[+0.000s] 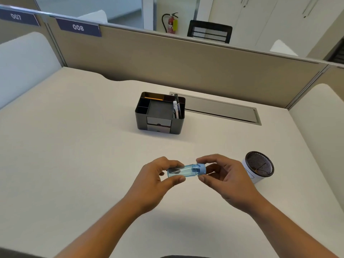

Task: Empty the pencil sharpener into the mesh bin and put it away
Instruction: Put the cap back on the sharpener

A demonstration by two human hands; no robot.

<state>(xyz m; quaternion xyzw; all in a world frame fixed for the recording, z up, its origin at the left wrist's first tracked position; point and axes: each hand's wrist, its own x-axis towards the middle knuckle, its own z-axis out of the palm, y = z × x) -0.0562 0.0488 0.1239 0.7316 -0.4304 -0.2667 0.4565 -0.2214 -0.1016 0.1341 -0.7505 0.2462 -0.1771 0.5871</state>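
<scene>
- The pencil sharpener lies sideways in the air over the counter, held between both hands, well short of the mesh bin off to the right.
- The left hand pinches the clear barrel, fingers closed around it; the right hand grips the blue cap end, thumb below and fingertips above.
- The step looks like parting cap from barrel. Better to carry the sharpener over the bin's open mouth first, so shavings fall in rather than on the counter.
- Keep the barrel steady and turn only the cap; tip slowly.
- The black organizer behind seems the likely place for storing it.
</scene>
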